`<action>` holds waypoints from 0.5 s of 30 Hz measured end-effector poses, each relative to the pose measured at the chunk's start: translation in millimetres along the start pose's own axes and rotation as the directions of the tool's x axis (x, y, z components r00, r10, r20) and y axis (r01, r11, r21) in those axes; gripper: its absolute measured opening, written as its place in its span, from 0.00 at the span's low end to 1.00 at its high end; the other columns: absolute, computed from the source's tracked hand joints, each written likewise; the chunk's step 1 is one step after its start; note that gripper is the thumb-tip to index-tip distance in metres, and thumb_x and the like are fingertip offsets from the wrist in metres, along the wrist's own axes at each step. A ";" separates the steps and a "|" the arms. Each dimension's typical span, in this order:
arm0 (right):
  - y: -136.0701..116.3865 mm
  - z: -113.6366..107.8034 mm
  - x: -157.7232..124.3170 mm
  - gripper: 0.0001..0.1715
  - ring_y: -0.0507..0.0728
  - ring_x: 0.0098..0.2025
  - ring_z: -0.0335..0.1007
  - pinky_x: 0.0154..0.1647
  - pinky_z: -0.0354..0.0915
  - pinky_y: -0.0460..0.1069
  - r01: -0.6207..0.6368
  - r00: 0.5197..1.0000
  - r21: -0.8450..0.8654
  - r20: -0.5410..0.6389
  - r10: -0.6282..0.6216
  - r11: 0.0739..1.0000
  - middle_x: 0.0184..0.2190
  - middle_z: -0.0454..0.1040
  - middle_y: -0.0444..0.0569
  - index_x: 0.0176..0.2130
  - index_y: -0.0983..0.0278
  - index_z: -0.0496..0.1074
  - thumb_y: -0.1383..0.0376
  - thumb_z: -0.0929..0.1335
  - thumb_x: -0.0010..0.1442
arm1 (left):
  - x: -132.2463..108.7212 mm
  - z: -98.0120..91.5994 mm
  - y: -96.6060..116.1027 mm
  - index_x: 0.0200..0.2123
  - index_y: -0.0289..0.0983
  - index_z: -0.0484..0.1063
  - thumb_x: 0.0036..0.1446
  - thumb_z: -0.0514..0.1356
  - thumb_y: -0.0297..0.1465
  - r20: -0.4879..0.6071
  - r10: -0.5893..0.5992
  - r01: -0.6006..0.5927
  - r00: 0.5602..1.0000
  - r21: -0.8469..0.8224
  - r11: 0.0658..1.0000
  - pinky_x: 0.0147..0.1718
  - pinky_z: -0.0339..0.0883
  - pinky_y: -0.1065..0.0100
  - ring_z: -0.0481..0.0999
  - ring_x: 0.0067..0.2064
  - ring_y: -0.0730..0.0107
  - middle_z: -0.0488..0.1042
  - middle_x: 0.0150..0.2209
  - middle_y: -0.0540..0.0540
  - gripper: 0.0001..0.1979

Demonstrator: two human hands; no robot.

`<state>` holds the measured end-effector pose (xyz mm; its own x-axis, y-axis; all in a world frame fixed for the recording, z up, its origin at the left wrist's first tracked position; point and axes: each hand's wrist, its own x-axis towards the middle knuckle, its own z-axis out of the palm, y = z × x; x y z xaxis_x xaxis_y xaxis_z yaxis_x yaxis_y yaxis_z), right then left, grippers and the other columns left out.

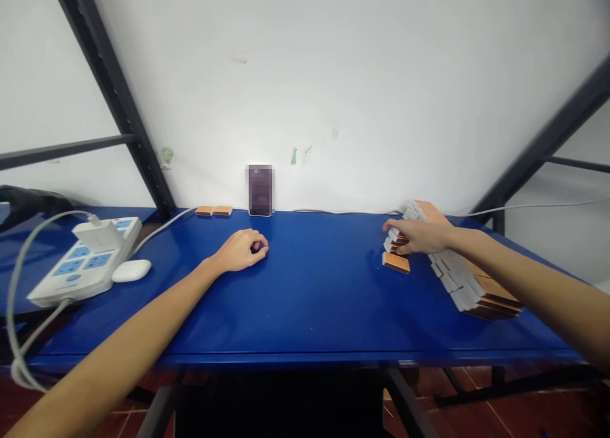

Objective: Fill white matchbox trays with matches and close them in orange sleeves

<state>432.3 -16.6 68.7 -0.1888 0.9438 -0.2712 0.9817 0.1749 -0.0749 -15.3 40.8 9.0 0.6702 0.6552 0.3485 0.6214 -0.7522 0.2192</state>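
Observation:
My right hand point(424, 234) is at the right of the table, its thumb and fingers closed around a few matchboxes point(393, 241) with white ends and dark sides. One loose matchbox point(395, 262), orange on top, lies flat just in front of that hand. Under and beside my right forearm runs a long stack of matchboxes point(457, 279), partly hidden by the arm. My left hand point(243, 250) rests on the table left of the middle. Its fingers are loosely curled, and nothing shows in them.
Two matchboxes point(214, 211) lie against the wall beside an upright phone-like device point(260, 190) with a blurred screen. A white power strip point(86, 260) with a plugged-in charger and a white earbud case point(131, 271) sit left. Cables cross the blue table point(295, 311); dark metal posts point(119, 101) flank it.

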 end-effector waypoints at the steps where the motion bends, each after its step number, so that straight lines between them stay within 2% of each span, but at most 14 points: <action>1: -2.0 0.5 -1.8 0.40 0.62 0.39 0.73 0.41 0.65 0.53 0.000 1.000 0.002 0.016 -0.001 1.000 0.34 0.76 0.51 0.60 0.68 0.57 0.59 0.65 0.51 | -0.8 -0.7 0.5 0.34 0.38 0.75 0.58 0.54 0.37 0.003 -0.001 0.001 1.000 -0.001 1.000 0.34 0.64 0.66 0.70 0.31 0.67 0.71 0.28 0.48 0.12; 5: -10.4 1.5 -8.1 0.50 0.66 0.50 0.71 0.51 0.64 0.56 -0.035 0.999 -0.009 0.006 0.035 0.999 0.49 0.73 0.62 0.68 0.71 0.44 0.56 0.64 0.54 | -4.3 -2.2 1.4 0.35 0.38 0.76 0.58 0.54 0.39 0.009 -0.007 0.007 1.000 -0.008 1.000 0.36 0.65 0.64 0.71 0.34 0.65 0.72 0.31 0.46 0.14; 8: -12.7 2.5 -10.4 0.48 0.68 0.58 0.65 0.56 0.61 0.57 -0.049 0.997 0.003 -0.062 0.049 0.999 0.58 0.67 0.63 0.69 0.68 0.43 0.55 0.62 0.57 | -5.8 -1.6 0.3 0.35 0.38 0.77 0.59 0.53 0.38 -0.005 -0.007 0.007 1.000 -0.024 1.000 0.39 0.66 0.63 0.72 0.38 0.64 0.73 0.35 0.45 0.14; 11: -11.4 3.2 -10.2 0.40 0.67 0.60 0.63 0.57 0.60 0.58 -0.063 0.993 0.024 -0.099 0.065 0.998 0.58 0.68 0.61 0.68 0.66 0.48 0.57 0.57 0.61 | -6.4 -0.4 -0.9 0.36 0.38 0.77 0.60 0.53 0.38 -0.017 -0.005 0.004 1.000 -0.037 0.999 0.40 0.67 0.64 0.72 0.39 0.64 0.73 0.37 0.45 0.14; 15: -9.2 -2.0 -14.0 0.36 0.64 0.59 0.64 0.58 0.60 0.56 -0.066 0.994 0.038 -0.090 0.069 0.997 0.56 0.70 0.60 0.68 0.68 0.50 0.58 0.53 0.64 | -6.9 1.7 -2.0 0.37 0.38 0.77 0.61 0.53 0.37 -0.045 -0.015 0.013 0.999 -0.039 0.999 0.45 0.67 0.62 0.71 0.42 0.64 0.70 0.40 0.44 0.14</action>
<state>426.0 -30.8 75.1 -0.1173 0.9751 -0.1881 0.9905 0.1011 -0.0936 -20.6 37.9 4.6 0.6422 0.6623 0.3859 0.6137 -0.7459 0.2589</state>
